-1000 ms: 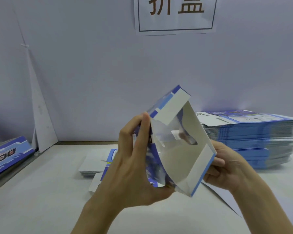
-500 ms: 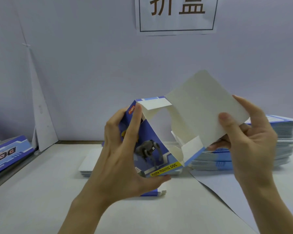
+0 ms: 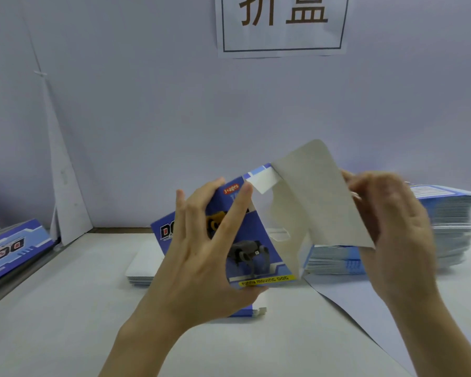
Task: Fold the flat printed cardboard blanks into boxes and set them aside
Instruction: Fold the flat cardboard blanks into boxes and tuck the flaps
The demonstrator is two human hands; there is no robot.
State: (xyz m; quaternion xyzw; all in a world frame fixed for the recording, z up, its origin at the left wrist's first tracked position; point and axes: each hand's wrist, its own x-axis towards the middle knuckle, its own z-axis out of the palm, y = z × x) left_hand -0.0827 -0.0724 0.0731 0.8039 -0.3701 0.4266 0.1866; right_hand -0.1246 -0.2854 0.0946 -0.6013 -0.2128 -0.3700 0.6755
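Two hands: left hand (image 3: 201,268), right hand (image 3: 400,240). One part-folded box (image 3: 253,240). Three piles of flat blanks: right pile (image 3: 446,221), centre pile (image 3: 143,265), left pile (image 3: 8,248). One wall sign (image 3: 282,23).

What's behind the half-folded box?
A low stack of flat blanks lies on the table behind the box; only its white left end and a blue corner show. The left hand and box cover the rest.

The box (image 3: 256,240), blue with a printed robot dog, is held upright above the table, half opened, its grey flap (image 3: 318,202) raised. Flat blanks (image 3: 446,213) sit stacked at right. A smaller pile (image 3: 142,265), possibly blanks too, lies behind.
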